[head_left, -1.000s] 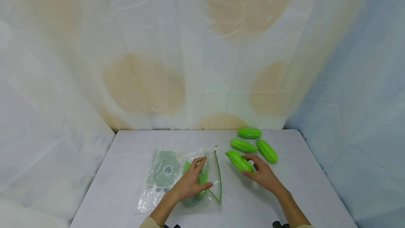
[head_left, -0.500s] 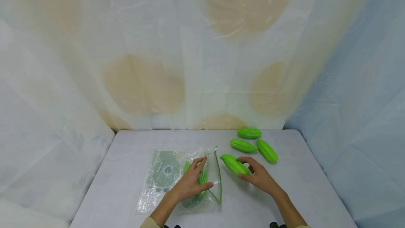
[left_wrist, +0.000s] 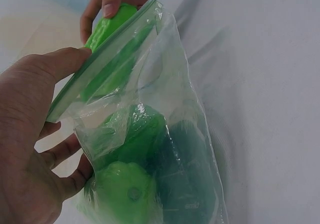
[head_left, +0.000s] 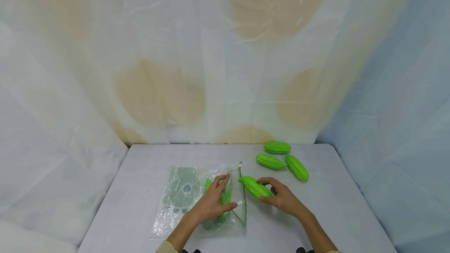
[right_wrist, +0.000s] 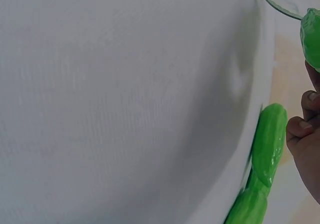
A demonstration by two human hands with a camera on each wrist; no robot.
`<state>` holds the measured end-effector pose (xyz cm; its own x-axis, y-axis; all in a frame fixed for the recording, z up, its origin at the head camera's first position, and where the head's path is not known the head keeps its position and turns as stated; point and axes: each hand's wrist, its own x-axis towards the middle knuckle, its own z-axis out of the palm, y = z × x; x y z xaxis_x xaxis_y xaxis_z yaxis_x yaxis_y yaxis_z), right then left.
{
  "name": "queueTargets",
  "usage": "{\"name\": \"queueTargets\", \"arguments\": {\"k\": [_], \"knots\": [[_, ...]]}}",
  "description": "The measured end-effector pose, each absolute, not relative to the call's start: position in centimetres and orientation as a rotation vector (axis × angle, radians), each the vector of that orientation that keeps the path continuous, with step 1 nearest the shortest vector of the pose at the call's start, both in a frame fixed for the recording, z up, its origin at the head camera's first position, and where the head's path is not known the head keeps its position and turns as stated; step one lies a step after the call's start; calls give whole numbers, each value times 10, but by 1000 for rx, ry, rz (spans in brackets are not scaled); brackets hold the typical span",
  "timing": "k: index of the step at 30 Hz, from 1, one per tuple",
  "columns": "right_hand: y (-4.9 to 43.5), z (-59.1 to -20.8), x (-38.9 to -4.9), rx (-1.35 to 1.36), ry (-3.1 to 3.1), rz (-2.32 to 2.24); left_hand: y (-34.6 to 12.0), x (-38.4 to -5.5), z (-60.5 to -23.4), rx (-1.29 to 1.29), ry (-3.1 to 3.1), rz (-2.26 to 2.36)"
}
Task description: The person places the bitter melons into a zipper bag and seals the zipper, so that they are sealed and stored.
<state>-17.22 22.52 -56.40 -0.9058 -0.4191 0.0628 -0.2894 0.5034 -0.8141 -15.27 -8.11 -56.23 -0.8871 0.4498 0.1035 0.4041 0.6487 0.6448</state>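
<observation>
My left hand (head_left: 211,202) holds the mouth of a clear zip bag (head_left: 165,221) with a green strip. In the left wrist view the thumb is at the zip strip (left_wrist: 107,49) and the other fingers are at the opposite lip. Inside the bag show bright green ridged gourds (left_wrist: 125,191), seen through the plastic. My right hand (head_left: 283,198) pinches another green ridged gourd (head_left: 254,187) between thumb and fingers. Its pointed end overlaps the bag's mouth in the head view.
Several more ridged gourds lie at the back right of the white table (head_left: 316,214): a rear gourd (head_left: 277,147), a middle gourd (head_left: 270,161) and a right gourd (head_left: 297,168). A patterned curtain (head_left: 218,89) hangs behind the table, with sheets on both sides.
My right hand has moved left and slightly toward me with the gourd, bringing its tip to the bag's mouth. The left hand and the bag have stayed in place.
</observation>
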Motion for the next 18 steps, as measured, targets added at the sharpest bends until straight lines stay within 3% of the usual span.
{"name": "queueTargets", "arguments": {"k": [18], "knots": [[208,-575,-171,-634,2554,-1312,-81,-153,-564,735,2789,1060]]}}
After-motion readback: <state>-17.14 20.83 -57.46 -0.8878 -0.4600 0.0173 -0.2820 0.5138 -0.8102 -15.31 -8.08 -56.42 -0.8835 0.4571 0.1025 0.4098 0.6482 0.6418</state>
